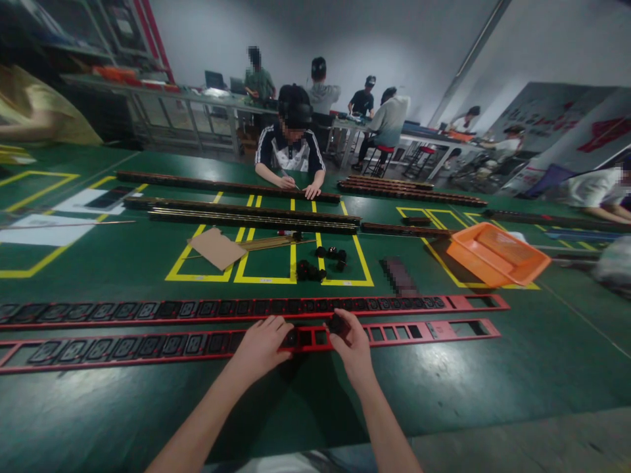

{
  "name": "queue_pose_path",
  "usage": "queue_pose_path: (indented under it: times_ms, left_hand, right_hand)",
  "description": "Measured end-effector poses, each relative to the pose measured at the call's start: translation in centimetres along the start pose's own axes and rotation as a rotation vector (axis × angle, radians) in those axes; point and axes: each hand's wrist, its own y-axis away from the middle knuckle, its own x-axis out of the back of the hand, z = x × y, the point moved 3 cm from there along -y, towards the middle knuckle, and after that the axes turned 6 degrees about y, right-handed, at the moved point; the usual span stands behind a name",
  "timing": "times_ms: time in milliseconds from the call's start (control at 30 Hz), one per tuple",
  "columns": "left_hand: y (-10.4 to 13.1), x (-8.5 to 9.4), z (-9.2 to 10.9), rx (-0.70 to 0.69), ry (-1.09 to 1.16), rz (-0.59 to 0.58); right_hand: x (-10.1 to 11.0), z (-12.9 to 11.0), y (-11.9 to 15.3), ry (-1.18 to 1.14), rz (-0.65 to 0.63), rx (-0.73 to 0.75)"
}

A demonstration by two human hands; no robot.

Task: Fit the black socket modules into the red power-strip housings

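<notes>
A long red strip [384, 334] with square openings lies across the near part of the green table. Its left part is filled with black sockets [148, 346], while several openings to the right are bare. My left hand [263, 340] rests on this strip, fingers bent together over a black socket near the filled part's end; the fingertips partly hide it. Just to the right, my right hand [351, 338] pinches a small black socket [336, 324] between thumb and fingers, above the strip. Behind lies a second red strip [451, 302], filled with black sockets along most of its length.
Loose black parts [308, 270] lie beyond the strips, near cardboard [217, 248] and a dark pixelated object [400, 276]. An orange bin [497, 255] stands at the right. Long dark rails [254, 217] cross the table. A person [290, 144] works opposite.
</notes>
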Motion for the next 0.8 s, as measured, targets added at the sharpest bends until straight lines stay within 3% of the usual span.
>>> queue_pose_path:
  times_ms: [233, 400, 667, 800]
  left_hand:
    - [0.5, 0.1, -1.8, 0.0, -0.004, 0.01]
    - [0.8, 0.2, -2.6, -0.001, 0.003, 0.023]
    - [1.4, 1.2, -2.9, 0.049, -0.016, 0.028]
    - [1.7, 1.2, -2.7, 0.05, -0.041, 0.055]
  right_hand:
    - [0.5, -0.8, 0.4, 0.14, -0.028, 0.043]
    - [0.2, -1.6, 0.9, 0.152, -0.12, 0.02]
    - [-1.5, -0.4, 0.8, -0.012, -0.106, -0.082]
    - [-2.8, -0.9, 0.3, 0.2, -0.151, 0.023]
